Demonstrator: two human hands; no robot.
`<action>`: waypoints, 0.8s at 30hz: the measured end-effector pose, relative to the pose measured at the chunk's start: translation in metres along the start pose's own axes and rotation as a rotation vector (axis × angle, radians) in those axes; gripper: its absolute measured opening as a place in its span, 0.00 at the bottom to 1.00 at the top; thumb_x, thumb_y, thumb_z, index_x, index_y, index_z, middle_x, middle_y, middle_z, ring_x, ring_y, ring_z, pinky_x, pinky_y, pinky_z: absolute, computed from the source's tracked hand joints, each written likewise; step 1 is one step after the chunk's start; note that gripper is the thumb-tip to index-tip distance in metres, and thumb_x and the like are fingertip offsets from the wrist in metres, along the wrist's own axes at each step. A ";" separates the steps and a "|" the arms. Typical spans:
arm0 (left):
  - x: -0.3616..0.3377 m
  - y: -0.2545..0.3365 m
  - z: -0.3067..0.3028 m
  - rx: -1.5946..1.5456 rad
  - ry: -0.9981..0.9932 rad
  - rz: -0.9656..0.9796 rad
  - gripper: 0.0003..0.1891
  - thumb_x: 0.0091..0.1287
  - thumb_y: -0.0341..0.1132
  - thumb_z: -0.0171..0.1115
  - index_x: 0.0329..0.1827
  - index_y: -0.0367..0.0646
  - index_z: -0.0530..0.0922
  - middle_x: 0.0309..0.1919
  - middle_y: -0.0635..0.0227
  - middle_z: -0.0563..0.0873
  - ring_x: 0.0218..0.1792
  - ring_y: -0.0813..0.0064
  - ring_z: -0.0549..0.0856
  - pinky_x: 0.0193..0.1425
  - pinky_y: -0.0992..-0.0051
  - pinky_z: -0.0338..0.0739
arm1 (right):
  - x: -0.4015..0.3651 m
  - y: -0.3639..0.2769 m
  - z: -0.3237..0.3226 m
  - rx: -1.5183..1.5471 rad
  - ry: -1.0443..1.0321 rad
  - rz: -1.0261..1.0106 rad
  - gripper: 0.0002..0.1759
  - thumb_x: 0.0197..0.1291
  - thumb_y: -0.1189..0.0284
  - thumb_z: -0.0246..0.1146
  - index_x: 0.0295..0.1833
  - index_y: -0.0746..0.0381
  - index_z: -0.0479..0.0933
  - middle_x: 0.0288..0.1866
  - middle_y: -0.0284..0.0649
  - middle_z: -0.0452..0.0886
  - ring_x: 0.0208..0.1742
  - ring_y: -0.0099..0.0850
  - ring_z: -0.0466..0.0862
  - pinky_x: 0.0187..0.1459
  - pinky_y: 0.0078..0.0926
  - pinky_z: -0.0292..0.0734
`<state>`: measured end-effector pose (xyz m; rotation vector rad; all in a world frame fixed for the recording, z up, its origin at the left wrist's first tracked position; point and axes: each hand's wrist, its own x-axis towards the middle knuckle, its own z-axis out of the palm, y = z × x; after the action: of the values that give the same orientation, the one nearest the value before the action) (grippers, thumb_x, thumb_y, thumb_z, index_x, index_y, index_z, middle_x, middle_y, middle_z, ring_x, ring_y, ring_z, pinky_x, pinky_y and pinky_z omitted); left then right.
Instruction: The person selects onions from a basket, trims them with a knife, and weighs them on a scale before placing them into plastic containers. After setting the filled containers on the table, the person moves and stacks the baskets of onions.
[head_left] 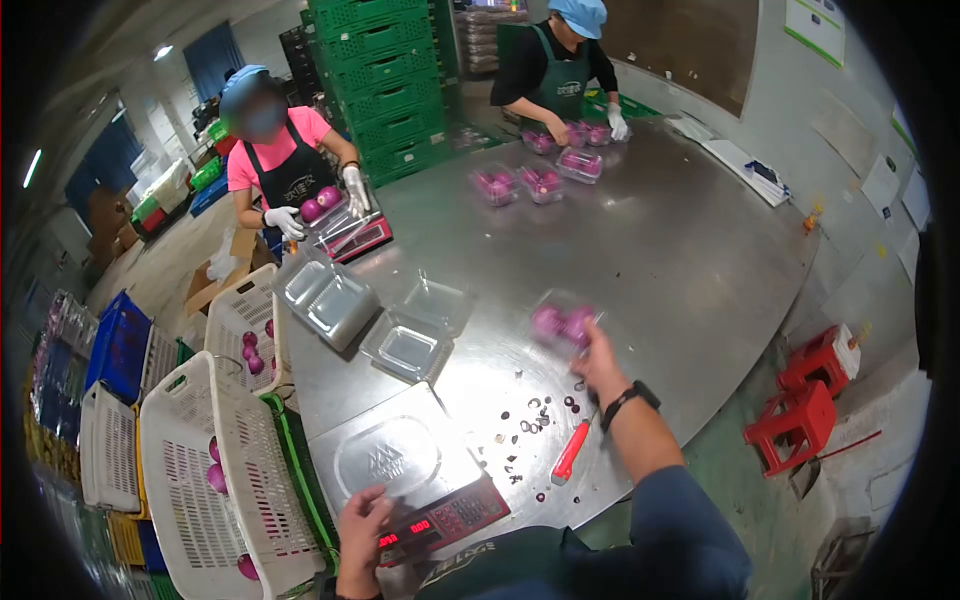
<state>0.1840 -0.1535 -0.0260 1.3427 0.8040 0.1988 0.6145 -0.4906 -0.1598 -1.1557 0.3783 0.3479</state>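
My right hand (600, 368) grips a clear plastic box of red onions (562, 322) over the steel table (690, 280); both are a little blurred. My left hand (363, 520) is beside the front panel of a digital scale (390, 445), with its fingers loosely bent and apart and nothing in them. The scale's metal pan is bare and its red digits are lit. Behind the scale lies an open, empty clear box (408, 343), next to a stack of clear boxes (325, 295). A red-handled utility knife (570, 452) rests right of the scale among dark onion trimmings (535, 415).
White baskets (235, 460) with red onions stand at the left. Across the table one person (290, 160) holds a box of onions at another scale; a second person (560, 80) handles filled boxes (540, 183). Red stools (795, 420) are at the right.
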 end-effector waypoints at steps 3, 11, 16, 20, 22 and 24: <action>-0.017 0.016 -0.034 -0.118 0.175 0.061 0.18 0.65 0.27 0.73 0.57 0.33 0.81 0.35 0.70 0.86 0.30 0.85 0.79 0.35 0.83 0.73 | 0.027 -0.055 0.024 -0.340 0.425 -0.138 0.41 0.63 0.46 0.69 0.72 0.61 0.72 0.62 0.44 0.80 0.48 0.37 0.83 0.40 0.38 0.80; -0.061 0.054 -0.132 -0.121 0.437 0.221 0.13 0.69 0.27 0.69 0.53 0.34 0.78 0.35 0.67 0.84 0.25 0.83 0.80 0.27 0.82 0.75 | -0.017 -0.022 0.125 -0.618 0.015 -0.378 0.19 0.57 0.66 0.73 0.50 0.66 0.86 0.46 0.44 0.90 0.48 0.34 0.88 0.50 0.33 0.82; -0.083 0.075 -0.195 0.102 0.473 0.300 0.15 0.72 0.31 0.68 0.58 0.34 0.79 0.39 0.66 0.85 0.30 0.80 0.82 0.32 0.80 0.77 | -0.058 0.035 0.210 -0.885 -0.253 -0.587 0.19 0.56 0.64 0.71 0.50 0.64 0.86 0.44 0.50 0.89 0.47 0.44 0.89 0.51 0.37 0.82; -0.087 0.072 -0.292 0.305 0.573 0.358 0.14 0.68 0.29 0.69 0.53 0.34 0.80 0.34 0.70 0.82 0.29 0.82 0.79 0.31 0.81 0.74 | -0.071 0.073 0.280 -1.103 -0.418 -0.692 0.21 0.58 0.62 0.69 0.52 0.65 0.86 0.50 0.53 0.88 0.54 0.50 0.86 0.58 0.42 0.80; -0.094 0.092 -0.311 0.366 0.571 0.296 0.14 0.68 0.30 0.70 0.54 0.35 0.81 0.34 0.72 0.82 0.29 0.83 0.79 0.31 0.81 0.74 | -0.077 0.095 0.314 -1.237 -0.460 -0.792 0.23 0.59 0.62 0.69 0.55 0.66 0.84 0.56 0.54 0.85 0.59 0.50 0.83 0.64 0.42 0.77; -0.091 0.090 -0.345 0.434 0.612 0.268 0.15 0.68 0.31 0.71 0.55 0.35 0.82 0.33 0.73 0.83 0.29 0.84 0.79 0.31 0.81 0.73 | -0.082 0.108 0.337 -1.416 -0.504 -0.853 0.27 0.59 0.61 0.68 0.59 0.68 0.82 0.61 0.57 0.83 0.64 0.53 0.81 0.68 0.45 0.74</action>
<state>-0.0670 0.0895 0.0896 1.8345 1.2220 0.7020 0.5303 -0.1441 -0.0905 -2.3604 -0.9837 0.0877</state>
